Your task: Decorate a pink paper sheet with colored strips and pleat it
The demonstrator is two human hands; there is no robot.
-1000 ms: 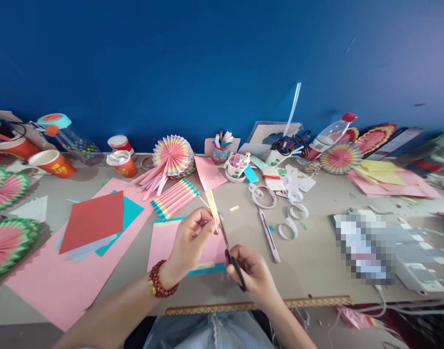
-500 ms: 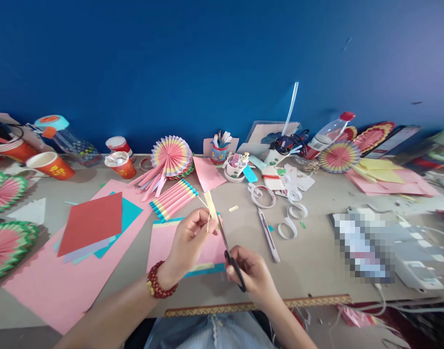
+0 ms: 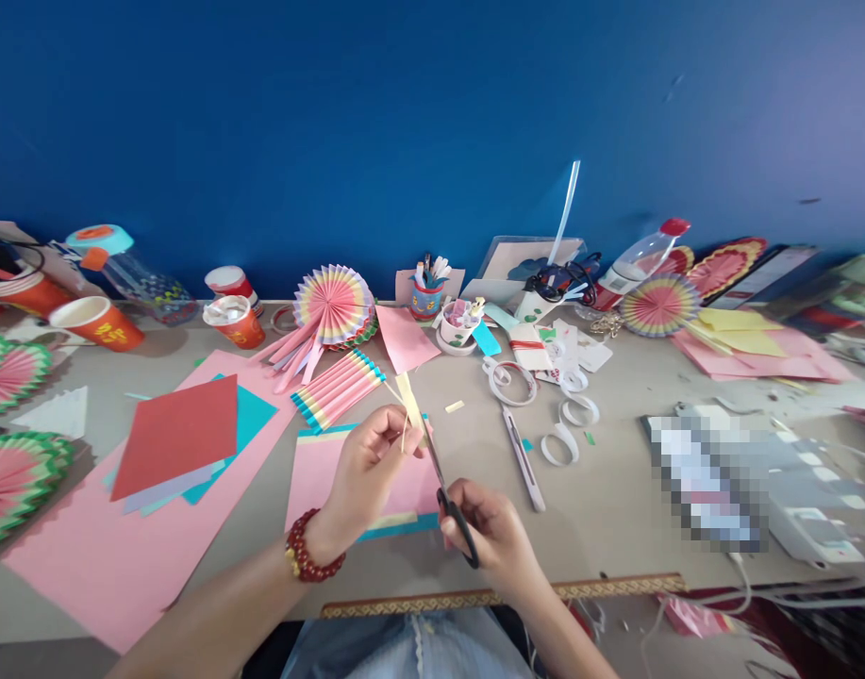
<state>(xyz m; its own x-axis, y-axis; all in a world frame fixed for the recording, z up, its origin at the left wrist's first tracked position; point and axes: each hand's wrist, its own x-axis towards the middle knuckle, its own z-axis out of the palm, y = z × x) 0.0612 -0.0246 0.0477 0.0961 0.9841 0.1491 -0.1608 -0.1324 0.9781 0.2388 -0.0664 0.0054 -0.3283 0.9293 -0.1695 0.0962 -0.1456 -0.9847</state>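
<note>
My left hand [image 3: 375, 453] pinches a narrow yellow paper strip [image 3: 408, 398], whose far end points up toward the wall. In my right hand [image 3: 489, 528] is a pair of scissors [image 3: 458, 528] with black handles; the blades reach up along the strip's right edge. Whether the blades are parted I cannot tell. Below both hands lies a pink sheet [image 3: 319, 481] with blue and yellow bands at its top and bottom edges. A pleated pink, yellow and blue paper piece [image 3: 339, 389] rests just beyond it.
To the right lie a utility knife [image 3: 523, 460] and several tape rolls [image 3: 560, 443]. Coloured sheets [image 3: 181, 434] are stacked at left. Paper fans [image 3: 333, 306], cups [image 3: 99, 322] and a bottle [image 3: 637, 264] stand along the wall. A phone [image 3: 707, 481] lies at right.
Almost nothing differs. Both hands, the strip and the scissors keep nearly the same place; the whole view has shifted very slightly.
</note>
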